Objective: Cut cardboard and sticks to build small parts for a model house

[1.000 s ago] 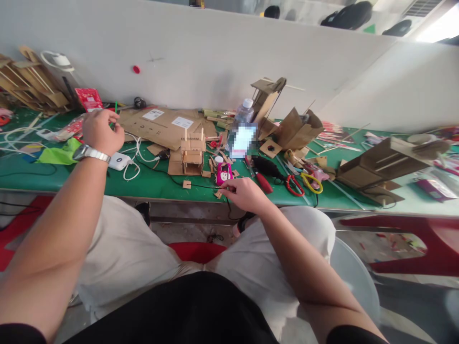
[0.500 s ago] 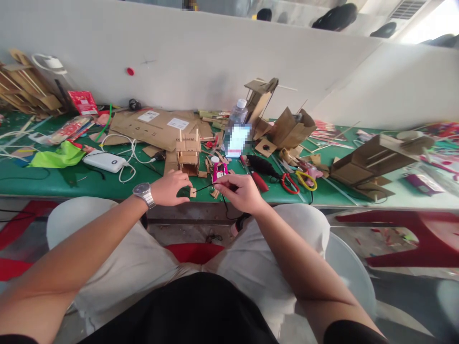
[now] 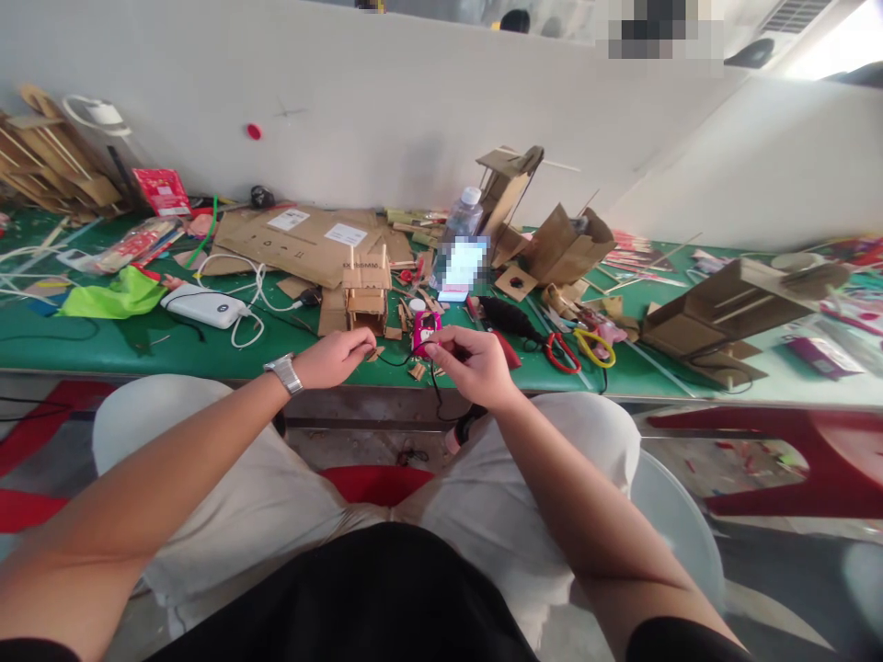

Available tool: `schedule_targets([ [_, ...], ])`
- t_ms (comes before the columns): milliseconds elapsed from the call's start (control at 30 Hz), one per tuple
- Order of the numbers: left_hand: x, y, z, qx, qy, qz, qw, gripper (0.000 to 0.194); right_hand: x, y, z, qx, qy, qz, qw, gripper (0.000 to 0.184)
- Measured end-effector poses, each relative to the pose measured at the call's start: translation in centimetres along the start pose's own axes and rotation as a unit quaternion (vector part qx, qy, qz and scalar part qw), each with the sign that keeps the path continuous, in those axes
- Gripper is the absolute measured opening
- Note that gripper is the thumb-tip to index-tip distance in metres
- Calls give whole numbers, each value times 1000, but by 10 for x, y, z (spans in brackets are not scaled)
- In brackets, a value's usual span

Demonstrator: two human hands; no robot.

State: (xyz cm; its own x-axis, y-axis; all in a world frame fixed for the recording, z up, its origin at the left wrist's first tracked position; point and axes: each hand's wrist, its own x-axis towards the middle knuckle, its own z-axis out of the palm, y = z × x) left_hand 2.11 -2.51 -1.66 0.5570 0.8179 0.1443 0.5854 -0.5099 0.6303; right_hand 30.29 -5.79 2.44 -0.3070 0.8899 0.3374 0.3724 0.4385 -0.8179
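Note:
At the table's front edge my left hand (image 3: 337,359), with a metal watch at the wrist, has its thumb and fingers closed on a small cardboard piece (image 3: 374,353). Out of that piece a thin black cord (image 3: 398,362) runs to my right hand (image 3: 475,364), which pinches it between thumb and index finger. Part of the cord hangs below the edge. Just behind my left hand stands a small cardboard structure (image 3: 367,303) with wooden sticks. A pink object with a white figure (image 3: 426,331) lies beside my right fingertips.
Behind lie a flat cardboard sheet (image 3: 296,241) and a white power bank (image 3: 207,305) with cables. A bottle (image 3: 464,216), a lit phone (image 3: 464,267), red scissors (image 3: 562,354) and yellow scissors (image 3: 594,348) are on the green table (image 3: 290,357). A cardboard model (image 3: 717,308) stands right.
My left fingers have closed from a spread pose onto the small cardboard piece. My right hand has shifted slightly right, still pinching the cord.

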Motion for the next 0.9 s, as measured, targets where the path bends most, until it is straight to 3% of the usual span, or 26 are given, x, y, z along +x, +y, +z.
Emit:
schedule_targets([
  [167,-3,-7,-8,-110,-13,-45,993,25,2,2,1,-11,17,22,1000,38],
  [267,-3,-11,-20,-117,-27,-52,991,30,4,6,2,-34,11,23,999,37],
  [467,-7,-24,-56,46,-27,-66,996,30,4,15,12,-95,-55,5,994,27],
  [600,-9,-35,-70,200,4,-112,973,23,1,18,27,-134,-104,14,985,18],
  [767,-6,-38,-70,231,9,-117,966,22,-3,16,45,-177,-165,37,970,12],
  [900,-8,-35,-72,214,-30,-131,968,26,-5,16,50,-204,-167,59,963,25],
])
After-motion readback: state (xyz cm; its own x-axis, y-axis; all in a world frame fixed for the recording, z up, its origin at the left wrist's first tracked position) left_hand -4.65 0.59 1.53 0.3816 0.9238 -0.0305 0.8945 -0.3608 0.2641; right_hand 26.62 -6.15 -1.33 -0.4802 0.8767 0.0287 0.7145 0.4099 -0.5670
